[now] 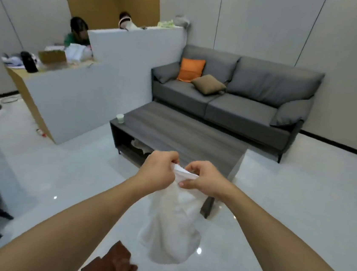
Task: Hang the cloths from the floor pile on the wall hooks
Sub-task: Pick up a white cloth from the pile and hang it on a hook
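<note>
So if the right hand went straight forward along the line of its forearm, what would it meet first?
Most likely the left hand: the right hand points inward toward it, both gripping the top of the white cloth. The bunched cloth edge between them comes first. Past them, perhaps the coffee table, though depth is unclear.

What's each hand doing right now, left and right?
Left hand: closed, pinching the top edge of the white cloth.
Right hand: closed, pinching the same edge beside it; the cloth hangs free below.

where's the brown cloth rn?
Head view, bottom centre: brown cloth lies on the floor, just below-left of the hanging white cloth.
</note>
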Tool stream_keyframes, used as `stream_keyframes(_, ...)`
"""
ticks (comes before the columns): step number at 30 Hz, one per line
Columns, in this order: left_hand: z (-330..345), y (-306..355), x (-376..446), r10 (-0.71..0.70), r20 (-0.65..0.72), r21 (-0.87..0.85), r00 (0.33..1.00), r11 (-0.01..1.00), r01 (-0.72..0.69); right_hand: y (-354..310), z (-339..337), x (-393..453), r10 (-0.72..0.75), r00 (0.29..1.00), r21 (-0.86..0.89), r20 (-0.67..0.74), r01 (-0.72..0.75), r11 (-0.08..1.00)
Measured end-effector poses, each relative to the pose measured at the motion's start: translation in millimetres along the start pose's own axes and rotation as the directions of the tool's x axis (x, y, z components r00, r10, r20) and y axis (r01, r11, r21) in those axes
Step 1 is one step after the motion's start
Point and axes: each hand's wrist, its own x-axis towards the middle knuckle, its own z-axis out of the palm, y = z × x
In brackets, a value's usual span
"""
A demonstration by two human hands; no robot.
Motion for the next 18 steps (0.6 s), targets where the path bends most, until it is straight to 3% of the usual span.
stream_keyframes(4, 27.3, 80.6, 28.4, -0.039, -0.052, -0.185, 0.998, 0.982, 0.029, 75.5, -61.6, -19.7, 0.068, 0.989, -0.197, -0.133, -0.093, 0.976)
stream_keyframes(8, 47.5, 149.5, 59.4, -0.075, -0.06, -0.417, 0.995, 0.908, 0.044, 177.8, -116.1, -59.4, 0.306, 0.92, -0.188, -0.245, -0.355, 0.916)
stream_keyframes(11, 65.5, 184.1, 78.6, -0.057, -0.039, -0.493, 0.998, 0.87, 0.031, 237.3, -153.5, -96.4, 0.445, 0.845, -0.108, -0.296, -0.493, 0.863)
stream_keyframes(13, 85.0, 200.7, 92.1, -0.053, 0.008, -0.451, 0.999, 0.891, 0.051, 256.2, -176.6, -114.1, 0.486, 0.792, 0.007, -0.369, -0.521, 0.854)
stream_keyframes(15, 109.2, 216.1, 106.0, -0.01, 0.095, -0.288, 0.995, 0.957, 0.037, 258.4, -198.9, -121.8, 0.479, 0.748, 0.123, -0.459, -0.481, 0.868)
stream_keyframes(18, 154.7, 248.0, 120.6, 0.15, 0.369, -0.047, 0.917, 0.989, -0.142, 234.0, -233.3, -124.0, 0.393, 0.742, 0.222, -0.544, -0.324, 0.92)
